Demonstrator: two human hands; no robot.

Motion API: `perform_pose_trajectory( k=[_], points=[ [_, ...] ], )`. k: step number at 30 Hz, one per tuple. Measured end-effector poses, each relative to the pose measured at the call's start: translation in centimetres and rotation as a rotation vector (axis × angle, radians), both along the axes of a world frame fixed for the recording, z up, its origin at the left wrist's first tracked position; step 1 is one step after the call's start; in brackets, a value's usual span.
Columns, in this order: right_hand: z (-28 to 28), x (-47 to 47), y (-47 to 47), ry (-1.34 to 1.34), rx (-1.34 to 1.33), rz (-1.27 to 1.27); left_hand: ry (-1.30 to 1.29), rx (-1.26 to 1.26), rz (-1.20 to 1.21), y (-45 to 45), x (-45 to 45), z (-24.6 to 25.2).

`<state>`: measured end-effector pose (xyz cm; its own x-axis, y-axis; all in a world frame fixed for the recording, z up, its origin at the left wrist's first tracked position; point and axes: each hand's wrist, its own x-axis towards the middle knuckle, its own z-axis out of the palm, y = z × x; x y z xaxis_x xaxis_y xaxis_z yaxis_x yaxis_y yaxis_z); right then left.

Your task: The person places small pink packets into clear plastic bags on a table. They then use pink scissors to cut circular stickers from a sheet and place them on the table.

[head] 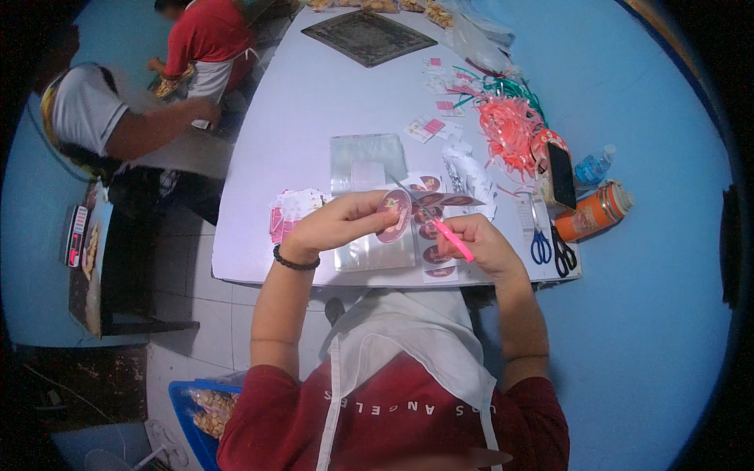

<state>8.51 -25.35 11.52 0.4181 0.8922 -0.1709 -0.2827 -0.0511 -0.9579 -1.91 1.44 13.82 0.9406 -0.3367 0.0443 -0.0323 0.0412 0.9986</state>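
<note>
My left hand [344, 222] pinches an oval maroon label [393, 218] between thumb and fingers. In my right hand [486, 244] are pink-handled scissors [449, 235], their blades pointing up and left beside the label's right edge. A raised strip of similar labels [459, 201] extends behind the blades; whether it is joined to the held label I cannot tell. Below my hands lie printed label sheets [437, 255] and a stack of clear plastic bags [377, 256]. More clear bags [366, 150] lie just beyond. Small pink-and-white cards [288, 215] are piled left of my left hand.
Blue scissors [540, 247], black scissors [564, 253], a phone [561, 176] and an orange flask [592, 212] are at the table's right side. Pink ribbons [509, 132] lie farther back, near a dark mat [369, 38]. Two people work at left, near a scale [75, 235].
</note>
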Motion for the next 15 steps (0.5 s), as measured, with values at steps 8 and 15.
perform_pose_trajectory(
  k=[8,15],
  points=[
    [0.8,0.7,-0.8,-0.114,-0.133,-0.014,0.032,0.046,0.018,1.7,-0.5,0.6],
    [1.2,-1.1,-0.4,-0.433,0.063,-0.476,0.022,0.009,0.053,1.3,-0.5,-0.2]
  ],
)
